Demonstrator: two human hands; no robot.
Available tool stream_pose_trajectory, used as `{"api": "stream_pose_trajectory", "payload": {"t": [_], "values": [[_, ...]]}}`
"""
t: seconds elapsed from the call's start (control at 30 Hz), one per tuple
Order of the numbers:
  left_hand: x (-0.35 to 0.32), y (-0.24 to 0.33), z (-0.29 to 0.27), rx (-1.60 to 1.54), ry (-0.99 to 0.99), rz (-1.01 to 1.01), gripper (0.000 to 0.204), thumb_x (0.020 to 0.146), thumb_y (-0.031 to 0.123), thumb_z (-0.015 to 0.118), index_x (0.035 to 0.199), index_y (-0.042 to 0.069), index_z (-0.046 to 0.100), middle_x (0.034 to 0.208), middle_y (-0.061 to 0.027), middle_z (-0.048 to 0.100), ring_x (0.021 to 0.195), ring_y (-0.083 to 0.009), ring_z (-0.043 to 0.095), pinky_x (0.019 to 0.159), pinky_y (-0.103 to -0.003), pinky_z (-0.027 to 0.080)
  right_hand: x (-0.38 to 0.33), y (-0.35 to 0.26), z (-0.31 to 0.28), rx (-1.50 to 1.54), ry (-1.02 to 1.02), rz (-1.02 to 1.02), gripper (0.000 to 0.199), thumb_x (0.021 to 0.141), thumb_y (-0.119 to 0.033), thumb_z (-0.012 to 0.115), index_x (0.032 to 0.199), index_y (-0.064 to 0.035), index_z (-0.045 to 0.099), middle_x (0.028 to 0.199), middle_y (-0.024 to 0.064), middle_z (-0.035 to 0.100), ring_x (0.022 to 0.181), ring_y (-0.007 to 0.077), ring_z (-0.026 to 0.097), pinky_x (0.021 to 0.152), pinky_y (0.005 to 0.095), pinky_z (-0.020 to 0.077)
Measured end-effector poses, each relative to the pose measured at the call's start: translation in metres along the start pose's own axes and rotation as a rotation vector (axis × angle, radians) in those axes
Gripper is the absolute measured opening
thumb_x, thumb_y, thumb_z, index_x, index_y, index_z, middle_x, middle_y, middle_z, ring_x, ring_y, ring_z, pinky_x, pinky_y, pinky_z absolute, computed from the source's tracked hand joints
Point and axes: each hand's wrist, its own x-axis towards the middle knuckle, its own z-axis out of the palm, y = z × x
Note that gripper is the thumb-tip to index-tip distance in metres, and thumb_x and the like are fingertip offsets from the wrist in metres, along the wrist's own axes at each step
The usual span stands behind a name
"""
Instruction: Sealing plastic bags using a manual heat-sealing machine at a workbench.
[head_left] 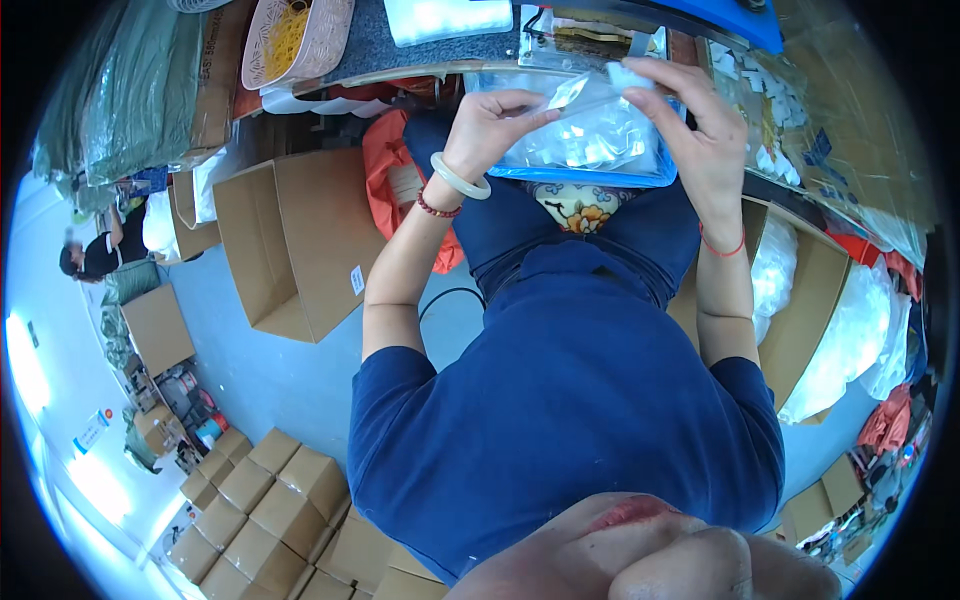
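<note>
Cluttered packing room (250, 380), cardboard boxes (290, 240)

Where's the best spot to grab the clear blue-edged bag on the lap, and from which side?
Probably the top edge of the bag, from above at both corners. It lies flat with small white pieces weighing its middle; the left hand and right hand already pinch along that upper rim, where the film is free.
</note>
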Motion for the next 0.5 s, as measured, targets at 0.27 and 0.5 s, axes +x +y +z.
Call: {"api": "stream_pose_trajectory", "payload": {"t": [0.27,0.5], "values": [[0.013,-0.017,0.001,-0.226,-0.446,-0.214,0.027,0.089,0.018,0.071,0.106,-0.002,0.071,0.092,-0.0107,0.073,0.086,-0.0162,0.07,0.075,-0.026,0.056,0.026,0.032,-0.016,-0.1,-0.628,0.071,0.029,0.091,-0.024,0.065,0.113,-0.0046,0.065,0.101,0.0116,0.068,0.09,0.0239,0.064,0.082,0.0326,0.0491],[0.043,-0.034,0.037,-0.833,-0.359,-0.399,0.025,0.095,0.009,0.06,0.113,-0.009,0.062,0.108,-0.0187,0.069,0.099,-0.0298,0.069,0.09,-0.037,0.055,0.007,0.07,-0.023,-0.391,-0.083,0.249,0.03,0.094,-0.026,0.062,0.119,-0.0084,0.065,0.11,0.0123,0.069,0.101,0.0297,0.066,0.086,0.0348,0.0506]]}}
